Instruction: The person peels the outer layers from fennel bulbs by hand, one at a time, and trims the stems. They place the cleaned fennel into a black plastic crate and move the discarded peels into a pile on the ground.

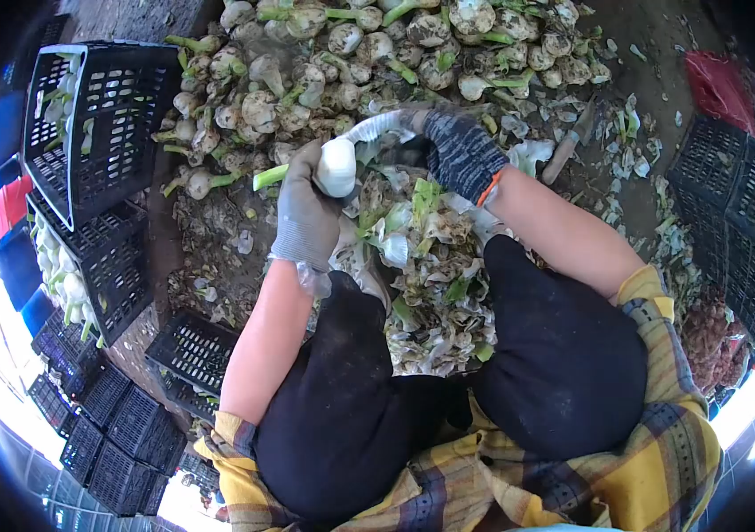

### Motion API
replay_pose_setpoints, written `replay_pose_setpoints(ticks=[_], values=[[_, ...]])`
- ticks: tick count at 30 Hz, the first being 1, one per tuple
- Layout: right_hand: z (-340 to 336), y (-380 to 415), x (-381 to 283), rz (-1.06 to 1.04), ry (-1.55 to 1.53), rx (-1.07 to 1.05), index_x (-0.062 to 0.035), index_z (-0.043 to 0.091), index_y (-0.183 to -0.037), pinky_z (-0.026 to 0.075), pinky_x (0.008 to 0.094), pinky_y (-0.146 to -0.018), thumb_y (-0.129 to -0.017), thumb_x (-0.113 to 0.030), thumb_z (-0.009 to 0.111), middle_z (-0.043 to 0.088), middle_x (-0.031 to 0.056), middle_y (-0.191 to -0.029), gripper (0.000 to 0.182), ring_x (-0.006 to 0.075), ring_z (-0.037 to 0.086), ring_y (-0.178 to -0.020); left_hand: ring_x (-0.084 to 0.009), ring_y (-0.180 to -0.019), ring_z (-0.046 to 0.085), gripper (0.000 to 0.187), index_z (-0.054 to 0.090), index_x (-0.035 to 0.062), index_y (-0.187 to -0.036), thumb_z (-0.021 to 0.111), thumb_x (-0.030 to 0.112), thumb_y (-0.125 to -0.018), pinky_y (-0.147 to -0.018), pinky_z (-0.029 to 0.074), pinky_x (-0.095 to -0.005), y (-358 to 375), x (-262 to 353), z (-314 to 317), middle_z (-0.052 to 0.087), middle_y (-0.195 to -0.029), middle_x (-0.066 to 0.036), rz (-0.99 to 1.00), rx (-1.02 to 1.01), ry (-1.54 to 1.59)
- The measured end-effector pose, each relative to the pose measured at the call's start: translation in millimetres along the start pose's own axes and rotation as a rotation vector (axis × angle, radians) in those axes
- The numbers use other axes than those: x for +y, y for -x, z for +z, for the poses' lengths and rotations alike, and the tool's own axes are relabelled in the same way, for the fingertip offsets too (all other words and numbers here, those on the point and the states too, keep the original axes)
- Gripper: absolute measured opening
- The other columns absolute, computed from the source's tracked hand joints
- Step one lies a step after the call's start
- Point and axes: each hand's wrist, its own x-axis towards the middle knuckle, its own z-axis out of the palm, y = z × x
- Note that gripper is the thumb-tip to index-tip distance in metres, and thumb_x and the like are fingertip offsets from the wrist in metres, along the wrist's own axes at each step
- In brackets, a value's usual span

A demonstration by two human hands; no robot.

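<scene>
My left hand (306, 204), in a grey glove, is closed around a garlic bulb (336, 167). The bulb is smooth and white, and its cut green stem (270, 177) sticks out to the left past my fingers. A pale strip of garlic skin (375, 127) stretches from the top of the bulb to my right hand (450, 146). That hand wears a dark striped glove with an orange cuff, and its fingers are curled in on the strip's end. Their tips are partly hidden.
Unpeeled garlic bulbs (258, 111) are heaped ahead. Loose peelings (439, 310) lie between my knees. Black crates stand left (116, 115) and right (732, 177), one on the left with white bulbs (62, 275). A wooden-handled tool (562, 158) rests right of my hands.
</scene>
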Motion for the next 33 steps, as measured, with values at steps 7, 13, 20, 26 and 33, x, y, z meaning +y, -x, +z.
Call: replay_pose_setpoints(ticks=[7, 13, 20, 26, 33], values=[[-27, -12, 8, -0.330, 0.312, 0.085, 0.0001, 0.054, -0.098, 0.056, 0.0304, -0.069, -0.089, -0.010, 0.047, 0.060, 0.0096, -0.087, 0.016, 0.0193, 0.062, -0.079, -0.0279, -0.088, 0.060, 0.028, 0.057, 0.0098, -0.101, 0.044, 0.029, -0.085, -0.068, 0.050, -0.0400, 6, 10, 4, 0.061, -0.098, -0.009, -0.010, -0.014, 0.084], [-28, -11, -2, -0.384, 0.596, 0.115, -0.0008, 0.059, -0.094, 0.054, 0.0287, -0.068, -0.088, -0.012, 0.048, 0.062, 0.0075, -0.085, 0.017, 0.0162, 0.061, -0.079, -0.0294, -0.085, 0.059, 0.028, 0.058, 0.0071, -0.094, 0.043, 0.030, -0.084, -0.073, 0.050, -0.0438, 9, 22, 4, 0.062, -0.091, -0.011, -0.083, 0.123, 0.238], [-6, 3, 9, -0.947, 1.505, -0.212, -0.0073, 0.062, -0.093, 0.047, 0.0383, -0.073, -0.075, -0.033, 0.063, 0.063, 0.0126, -0.085, 0.031, 0.0317, 0.060, -0.077, -0.0271, -0.083, 0.060, 0.030, 0.057, 0.0042, -0.092, 0.044, 0.030, -0.084, -0.074, 0.051, -0.0406, 21, 15, 8, 0.062, -0.087, -0.011, 0.157, 0.028, 0.045], [40, 24, -7, -0.167, 1.364, -0.640, -0.0025, 0.061, -0.082, 0.046, 0.0381, -0.067, -0.076, -0.034, 0.061, 0.060, 0.0181, -0.075, 0.032, 0.0300, 0.059, -0.073, -0.0239, -0.085, 0.061, 0.028, 0.054, 0.0047, -0.096, 0.045, 0.030, -0.086, -0.076, 0.052, -0.0365, 4, -1, -6, 0.062, -0.089, -0.010, 0.256, -0.021, -0.259], [2, 14, -4, -0.274, 1.546, -0.240, -0.0022, 0.061, -0.093, 0.047, 0.0377, -0.072, -0.077, -0.036, 0.057, 0.062, 0.0186, -0.084, 0.037, 0.0323, 0.059, -0.079, -0.0180, -0.086, 0.061, 0.048, 0.052, -0.0001, -0.108, 0.071, 0.007, -0.065, -0.076, 0.051, -0.0319, 26, 89, -4, 0.062, -0.098, -0.012, 0.736, 0.225, -1.273]])
